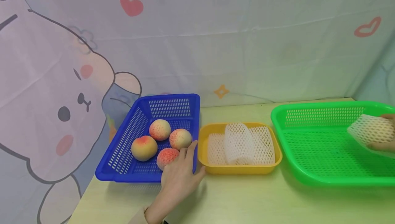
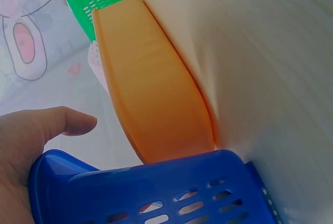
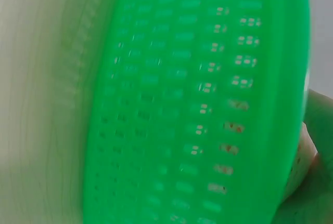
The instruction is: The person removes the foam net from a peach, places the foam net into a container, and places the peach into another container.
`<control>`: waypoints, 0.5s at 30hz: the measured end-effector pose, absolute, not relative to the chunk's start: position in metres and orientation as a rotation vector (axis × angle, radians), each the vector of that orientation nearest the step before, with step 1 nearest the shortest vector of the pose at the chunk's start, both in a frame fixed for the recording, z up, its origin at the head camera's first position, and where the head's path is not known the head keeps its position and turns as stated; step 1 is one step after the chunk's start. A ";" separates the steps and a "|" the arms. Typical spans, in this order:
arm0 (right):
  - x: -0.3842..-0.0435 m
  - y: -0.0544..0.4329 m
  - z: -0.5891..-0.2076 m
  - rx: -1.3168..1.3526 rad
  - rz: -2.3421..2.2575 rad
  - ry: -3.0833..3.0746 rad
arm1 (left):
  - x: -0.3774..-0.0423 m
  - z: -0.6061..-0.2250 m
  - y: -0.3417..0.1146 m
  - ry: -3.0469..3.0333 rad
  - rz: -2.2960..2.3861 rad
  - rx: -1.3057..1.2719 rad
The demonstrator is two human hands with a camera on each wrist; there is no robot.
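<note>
My left hand [image 1: 180,176] reaches over the front right corner of a blue basket [image 1: 106,169], its fingers at a red-speckled peach [image 1: 167,157] and partly covering it. In the left wrist view the thumb [image 2: 67,121] stands apart, outside the basket rim. Three other peaches, one of them yellow with a red top [image 1: 144,148], lie in the basket. At the right edge of the head view, my right hand [image 1: 382,146] holds a peach in a white foam net [image 1: 370,129] over a green basket [image 1: 308,179]. In the right wrist view the basket wall hides most of that hand.
Between the two baskets stands a yellow tray [image 1: 240,169] with several white foam nets [image 1: 239,143]. Everything stands on a light wooden table [image 1: 247,196]. A printed cloth [image 1: 197,45] hangs behind.
</note>
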State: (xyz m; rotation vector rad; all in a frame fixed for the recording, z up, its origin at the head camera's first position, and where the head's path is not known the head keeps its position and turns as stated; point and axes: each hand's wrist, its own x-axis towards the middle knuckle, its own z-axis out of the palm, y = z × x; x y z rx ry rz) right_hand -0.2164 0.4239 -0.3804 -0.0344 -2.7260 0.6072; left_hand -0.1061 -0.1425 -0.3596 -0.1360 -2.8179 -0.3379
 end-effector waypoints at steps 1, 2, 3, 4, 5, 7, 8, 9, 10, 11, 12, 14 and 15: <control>-0.215 0.421 -0.380 -0.034 0.621 -2.705 | -0.106 -0.360 -0.143 -2.818 -0.339 -0.137; -0.213 0.417 -0.377 -0.036 0.625 -2.687 | -0.106 -0.360 -0.143 -2.819 -0.339 -0.136; -0.211 0.414 -0.375 -0.043 0.628 -2.670 | -0.106 -0.360 -0.143 -2.819 -0.339 -0.135; -0.209 0.410 -0.373 -0.056 0.628 -2.655 | -0.106 -0.360 -0.143 -2.819 -0.339 -0.135; -0.208 0.407 -0.370 -0.084 0.626 -2.652 | -0.106 -0.360 -0.143 -2.821 -0.339 -0.134; -0.206 0.402 -0.366 -0.114 0.623 -2.638 | -0.106 -0.359 -0.143 -2.823 -0.336 -0.133; -0.206 0.400 -0.364 -0.125 0.626 -2.635 | -0.106 -0.359 -0.143 -2.824 -0.335 -0.131; -0.205 0.399 -0.363 -0.130 0.641 -2.629 | -0.106 -0.359 -0.143 -2.824 -0.333 -0.131; -0.205 0.398 -0.363 -0.131 0.647 -2.627 | -0.106 -0.359 -0.143 -2.822 -0.332 -0.132; -0.205 0.398 -0.363 -0.134 0.649 -2.627 | -0.106 -0.360 -0.143 -2.820 -0.331 -0.134; -0.205 0.399 -0.365 -0.127 0.657 -2.623 | -0.107 -0.360 -0.143 -2.818 -0.330 -0.135; -0.205 0.400 -0.368 -0.124 0.662 -2.630 | -0.107 -0.360 -0.143 -2.812 -0.327 -0.138; -0.207 0.402 -0.371 -0.144 0.640 -2.630 | -0.107 -0.360 -0.143 -2.808 -0.324 -0.140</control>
